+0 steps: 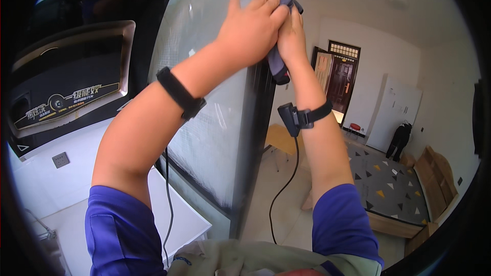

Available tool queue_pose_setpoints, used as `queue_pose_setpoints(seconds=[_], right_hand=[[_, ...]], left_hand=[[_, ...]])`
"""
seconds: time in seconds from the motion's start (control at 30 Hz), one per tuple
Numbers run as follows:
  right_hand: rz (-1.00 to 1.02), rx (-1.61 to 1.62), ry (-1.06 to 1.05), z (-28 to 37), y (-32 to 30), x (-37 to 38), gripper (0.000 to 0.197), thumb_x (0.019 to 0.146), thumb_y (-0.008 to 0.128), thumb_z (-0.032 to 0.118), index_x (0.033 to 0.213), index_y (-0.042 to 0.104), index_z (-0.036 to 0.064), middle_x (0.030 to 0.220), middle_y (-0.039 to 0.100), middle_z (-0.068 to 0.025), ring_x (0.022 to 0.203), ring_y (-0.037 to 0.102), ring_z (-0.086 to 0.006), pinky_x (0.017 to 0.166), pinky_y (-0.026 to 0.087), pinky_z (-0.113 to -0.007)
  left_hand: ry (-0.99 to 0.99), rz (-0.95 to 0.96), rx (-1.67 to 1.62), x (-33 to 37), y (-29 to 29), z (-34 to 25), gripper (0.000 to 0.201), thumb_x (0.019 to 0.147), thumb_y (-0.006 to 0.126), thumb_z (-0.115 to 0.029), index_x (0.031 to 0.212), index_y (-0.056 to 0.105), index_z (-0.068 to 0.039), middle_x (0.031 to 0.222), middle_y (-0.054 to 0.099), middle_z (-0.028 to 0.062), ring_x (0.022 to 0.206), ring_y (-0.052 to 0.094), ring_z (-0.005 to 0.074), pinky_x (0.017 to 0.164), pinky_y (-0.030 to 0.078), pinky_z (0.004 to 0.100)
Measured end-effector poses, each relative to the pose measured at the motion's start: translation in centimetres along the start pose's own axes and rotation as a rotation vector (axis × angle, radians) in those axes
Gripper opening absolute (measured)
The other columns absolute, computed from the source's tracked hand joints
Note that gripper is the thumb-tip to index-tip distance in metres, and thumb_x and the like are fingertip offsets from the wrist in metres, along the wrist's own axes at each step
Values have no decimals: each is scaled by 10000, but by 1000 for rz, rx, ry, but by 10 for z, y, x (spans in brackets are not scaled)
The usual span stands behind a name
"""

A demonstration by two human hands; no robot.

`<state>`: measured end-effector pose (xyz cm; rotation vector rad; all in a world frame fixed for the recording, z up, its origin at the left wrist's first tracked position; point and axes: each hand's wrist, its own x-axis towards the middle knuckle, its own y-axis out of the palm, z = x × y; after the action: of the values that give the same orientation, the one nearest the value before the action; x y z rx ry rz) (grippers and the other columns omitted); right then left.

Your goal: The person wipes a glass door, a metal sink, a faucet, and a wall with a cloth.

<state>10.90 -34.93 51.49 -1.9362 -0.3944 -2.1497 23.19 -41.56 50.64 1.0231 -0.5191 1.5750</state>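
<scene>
Both arms reach up to the dark frame (254, 97) at the edge of a glass panel (204, 133). A grey-blue cloth (276, 64) is bunched against the upper part of this frame and hangs down below the hands. My left hand (254, 26) lies over the cloth from the glass side, fingers bent round it and thumb sticking up. On the other side, my right hand (292, 38) grips the cloth, its fingers partly hidden behind the left ones. The two hands touch. The glass looks cloudy, with whitish streaks.
A black range hood (92, 61) hangs at the left, above a white countertop (176, 209). Beyond the frame at right are a bed (378, 179), a small wooden table (282, 139), a white wardrobe (394, 112) and a red stool (354, 128). Cables hang from both wrist straps.
</scene>
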Motion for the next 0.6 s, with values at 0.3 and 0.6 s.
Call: queue_pose_setpoints(seconds=[0.3,0.6], right_hand=[[-11,-55,66,9,3,-152,454,981,369,270,1375,338,45,1305,376,-186,1226,400,-322,1032,331,-394],[26,46,289,19,-9,-269,468,980,355,267,1357,313,-6,1323,368,-208,1191,428,-346,1001,354,-405]], left_hand=[[66,228,-126,-99,-47,-60,337,768,582,-101,1101,562,-61,1236,554,129,1222,486,262,1046,244,574],[-22,354,-281,-184,-73,-119,275,798,563,-107,1071,571,-73,1224,579,146,1203,518,272,1024,243,613]])
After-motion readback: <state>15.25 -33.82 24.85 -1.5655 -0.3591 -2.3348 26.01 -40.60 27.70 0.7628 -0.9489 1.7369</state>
